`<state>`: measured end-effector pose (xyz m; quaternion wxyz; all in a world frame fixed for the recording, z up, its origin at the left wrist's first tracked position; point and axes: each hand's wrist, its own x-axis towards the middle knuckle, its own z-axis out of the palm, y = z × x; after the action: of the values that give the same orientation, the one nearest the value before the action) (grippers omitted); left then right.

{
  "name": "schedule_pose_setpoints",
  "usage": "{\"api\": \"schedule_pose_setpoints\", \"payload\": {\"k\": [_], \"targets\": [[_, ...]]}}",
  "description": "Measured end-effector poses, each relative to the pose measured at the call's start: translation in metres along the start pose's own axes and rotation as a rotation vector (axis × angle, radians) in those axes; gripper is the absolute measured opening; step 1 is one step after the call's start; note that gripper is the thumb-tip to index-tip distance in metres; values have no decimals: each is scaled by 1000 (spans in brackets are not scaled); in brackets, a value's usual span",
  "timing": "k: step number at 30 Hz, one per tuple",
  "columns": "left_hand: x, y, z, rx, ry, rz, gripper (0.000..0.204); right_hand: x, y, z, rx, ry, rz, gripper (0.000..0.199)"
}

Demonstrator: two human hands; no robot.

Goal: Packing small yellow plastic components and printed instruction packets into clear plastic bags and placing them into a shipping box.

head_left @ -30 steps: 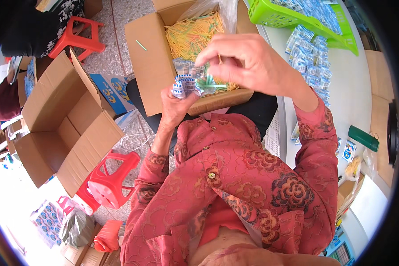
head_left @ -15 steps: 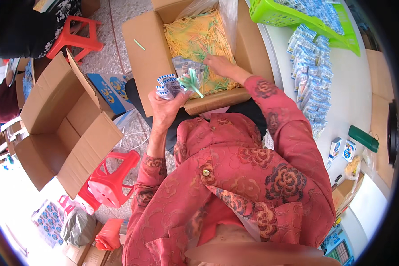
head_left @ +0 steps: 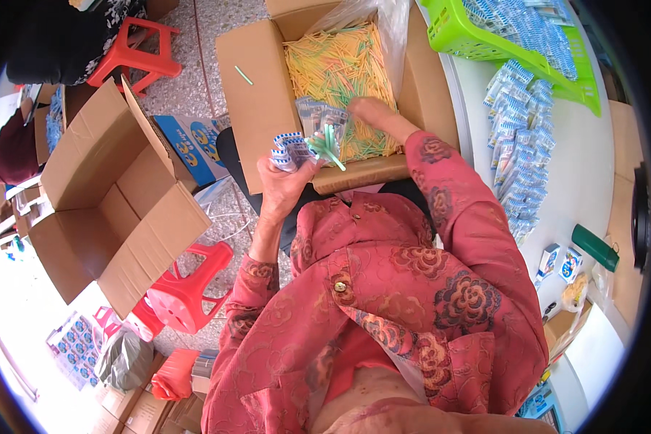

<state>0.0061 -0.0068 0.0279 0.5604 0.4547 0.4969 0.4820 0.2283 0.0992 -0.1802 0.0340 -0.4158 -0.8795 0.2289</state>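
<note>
Sachets [head_left: 288,150] (blue-and-white, fanned) sit pinched in the left hand [head_left: 286,186] at upper centre with green sticks [head_left: 327,143]; the right hand [head_left: 372,114], fingers hidden, reaches into the stick-filled carton [head_left: 257,94]. Finished packets [head_left: 517,163] pile at right; plenty remains.

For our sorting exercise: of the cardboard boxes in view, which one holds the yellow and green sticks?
The open cardboard box directly ahead, where the right hand reaches in. The open box to the left shows only bare cardboard.

The single head camera looked steeply down, close above the hands, facing the far open cardboard box of yellow sticks [head_left: 267,87].
</note>
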Motion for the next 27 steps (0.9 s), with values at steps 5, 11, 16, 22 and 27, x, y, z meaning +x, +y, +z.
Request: {"api": "schedule_pose_setpoints", "payload": {"k": [5, 11, 16, 22, 27], "targets": [[1, -6, 1, 24, -32, -66, 17, -14, -11, -86, 241, 397, -20, 8], [4, -16, -1, 84, -60, -74, 21, -72, -120, -261, 435, 521, -73, 8], [6, -13, 14, 127, -73, -3, 10, -91, -154, -282, 67, 354, -368, 10], [5, -8, 23, 109, -135, 41, 12, -80, -176, -261, -58, 296, -416, 15], [4, 7, 27, 86, -142, 13, 12, -80, -178, -275, 363, 545, -281, 25]]}}
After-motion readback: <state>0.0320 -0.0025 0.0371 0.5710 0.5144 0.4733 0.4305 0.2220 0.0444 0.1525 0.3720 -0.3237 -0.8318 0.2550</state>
